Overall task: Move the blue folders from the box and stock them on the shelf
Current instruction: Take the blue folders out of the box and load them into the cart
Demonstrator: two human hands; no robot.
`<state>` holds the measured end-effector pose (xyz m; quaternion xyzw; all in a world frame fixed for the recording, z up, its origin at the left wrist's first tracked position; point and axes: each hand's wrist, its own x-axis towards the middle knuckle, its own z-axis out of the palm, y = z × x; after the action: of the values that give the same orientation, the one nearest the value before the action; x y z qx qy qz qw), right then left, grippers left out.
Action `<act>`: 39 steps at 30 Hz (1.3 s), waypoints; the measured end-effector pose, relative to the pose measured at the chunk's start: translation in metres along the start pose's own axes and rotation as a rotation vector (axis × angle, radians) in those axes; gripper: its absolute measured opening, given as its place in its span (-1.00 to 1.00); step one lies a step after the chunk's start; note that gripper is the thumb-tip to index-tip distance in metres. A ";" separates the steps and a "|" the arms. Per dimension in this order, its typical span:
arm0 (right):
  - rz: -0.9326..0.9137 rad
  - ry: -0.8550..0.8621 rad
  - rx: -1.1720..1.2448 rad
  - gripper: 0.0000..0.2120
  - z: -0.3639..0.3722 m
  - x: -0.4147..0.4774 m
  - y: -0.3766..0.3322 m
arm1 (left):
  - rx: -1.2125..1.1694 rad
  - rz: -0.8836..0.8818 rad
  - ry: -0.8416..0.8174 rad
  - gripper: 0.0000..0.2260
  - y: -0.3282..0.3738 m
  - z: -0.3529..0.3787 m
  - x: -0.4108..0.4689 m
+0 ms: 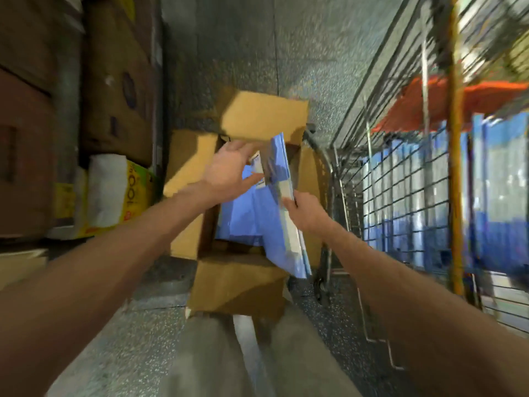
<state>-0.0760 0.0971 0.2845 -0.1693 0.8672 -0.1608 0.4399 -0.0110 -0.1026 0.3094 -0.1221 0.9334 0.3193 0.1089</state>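
Observation:
An open cardboard box (237, 285) stands on the floor in front of me, flaps spread, with blue folders (243, 219) inside. A stack of blue folders (282, 179) is tilted on edge above the box's right side. My right hand (307, 212) grips this stack at its near edge. My left hand (232, 170) touches the stack's far left side with fingers spread. The frame is blurred by motion.
A wire shelf (400, 181) on the right holds more blue folders (492, 190) and orange ones (423, 107) above, with a yellow upright post (455, 167). Cardboard cartons (114, 81) and a yellow-green pack (114, 196) fill the left shelving. Speckled floor lies between.

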 end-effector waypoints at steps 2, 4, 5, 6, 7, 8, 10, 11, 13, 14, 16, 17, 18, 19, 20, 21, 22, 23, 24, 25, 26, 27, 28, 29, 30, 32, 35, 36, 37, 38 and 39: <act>-0.097 -0.016 -0.069 -0.72 -0.030 -0.035 -0.026 | 0.171 0.180 0.062 -0.24 0.019 -0.038 -0.008; -0.191 -0.038 -0.143 -0.74 -0.055 -0.069 -0.048 | 0.348 0.326 0.038 -0.14 0.042 -0.068 -0.015; -0.242 -0.046 -0.188 -0.73 -0.069 -0.090 -0.062 | 0.436 0.391 0.002 -0.12 0.057 -0.086 -0.022; -0.277 -0.065 -0.236 -0.72 -0.079 -0.109 -0.074 | 0.514 0.442 -0.044 -0.13 0.070 -0.099 -0.030; -0.296 -0.075 -0.289 -0.72 -0.092 -0.130 -0.087 | 0.577 0.503 -0.084 -0.19 0.082 -0.115 -0.037; -0.316 -0.083 -0.334 -0.72 -0.101 -0.147 -0.097 | 0.626 0.555 -0.120 -0.28 0.091 -0.126 -0.042; -0.356 -0.081 -0.372 -0.67 -0.116 -0.177 -0.116 | 0.654 0.585 -0.179 -0.48 0.104 -0.150 -0.052; -0.343 -0.070 -0.382 -0.67 -0.121 -0.192 -0.124 | 0.648 0.572 -0.201 -0.52 0.108 -0.160 -0.058; -0.302 -0.035 -0.406 -0.74 -0.131 -0.220 -0.136 | 0.631 0.605 -0.207 -0.54 0.119 -0.181 -0.068; -0.296 -0.012 -0.412 -0.76 -0.135 -0.231 -0.140 | 0.609 0.631 -0.207 -0.56 0.123 -0.189 -0.073; -0.290 0.062 -0.419 -0.77 -0.143 -0.258 -0.146 | 0.597 0.700 -0.165 -0.57 0.134 -0.205 -0.085; -0.288 0.115 -0.409 -0.76 -0.148 -0.268 -0.148 | 0.605 0.727 -0.128 -0.56 0.141 -0.214 -0.090; -0.291 0.182 -0.398 -0.74 -0.153 -0.278 -0.149 | 0.611 0.743 -0.083 -0.55 0.148 -0.222 -0.095; -0.275 0.258 -0.394 -0.72 -0.159 -0.291 -0.149 | 0.620 0.754 -0.035 -0.54 0.159 -0.232 -0.101; -0.262 0.330 -0.388 -0.69 -0.166 -0.301 -0.150 | 0.622 0.754 0.008 -0.52 0.170 -0.242 -0.106; -0.252 0.392 -0.373 -0.67 -0.172 -0.309 -0.150 | 0.616 0.742 0.035 -0.50 0.181 -0.252 -0.109; -0.252 0.453 -0.358 -0.65 -0.176 -0.317 -0.150 | 0.599 0.729 0.053 -0.47 0.192 -0.259 -0.111; -0.252 0.533 -0.355 -0.64 -0.183 -0.328 -0.149 | 0.585 0.725 0.070 -0.46 0.205 -0.269 -0.113; -0.250 0.627 -0.367 -0.62 -0.188 -0.337 -0.148 | 0.565 0.708 0.089 -0.45 0.214 -0.277 -0.114; -0.252 0.759 -0.389 -0.60 -0.190 -0.343 -0.144 | 0.547 0.687 0.115 -0.43 0.222 -0.282 -0.114; -0.261 0.928 -0.409 -0.57 -0.195 -0.358 -0.134 | 0.550 0.676 0.159 -0.42 0.237 -0.287 -0.117; -0.281 1.063 -0.424 -0.55 -0.197 -0.365 -0.127 | 0.535 0.638 0.189 -0.42 0.243 -0.291 -0.118; -0.292 1.181 -0.429 -0.53 -0.200 -0.371 -0.120 | 0.506 0.598 0.209 -0.41 0.249 -0.295 -0.117; -0.274 1.263 -0.411 -0.52 -0.201 -0.377 -0.108 | 0.470 0.564 0.220 -0.41 0.257 -0.295 -0.120; -0.234 1.310 -0.377 -0.51 -0.203 -0.390 -0.092 | 0.424 0.539 0.236 -0.42 0.271 -0.293 -0.125; -0.143 1.370 -0.275 -0.49 -0.206 -0.411 -0.064 | 0.298 0.487 0.266 -0.41 0.291 -0.288 -0.134; -0.027 1.334 -0.033 -0.46 -0.196 -0.444 -0.011 | 0.149 0.405 0.326 -0.38 0.333 -0.262 -0.152; 0.021 1.310 0.040 -0.45 -0.191 -0.458 0.009 | 0.091 0.382 0.340 -0.38 0.349 -0.246 -0.159; 0.049 1.279 0.125 -0.44 -0.184 -0.467 0.028 | 0.028 0.347 0.343 -0.40 0.362 -0.231 -0.165; 0.066 1.246 0.238 -0.44 -0.176 -0.477 0.043 | -0.036 0.310 0.344 -0.42 0.375 -0.216 -0.172; 0.073 1.222 0.372 -0.44 -0.169 -0.486 0.059 | -0.095 0.283 0.336 -0.43 0.391 -0.201 -0.180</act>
<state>0.0467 0.3832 0.6979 0.0617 0.9243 -0.3611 -0.1069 0.0176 0.1005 0.7375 -0.0463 0.9302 0.3502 -0.1000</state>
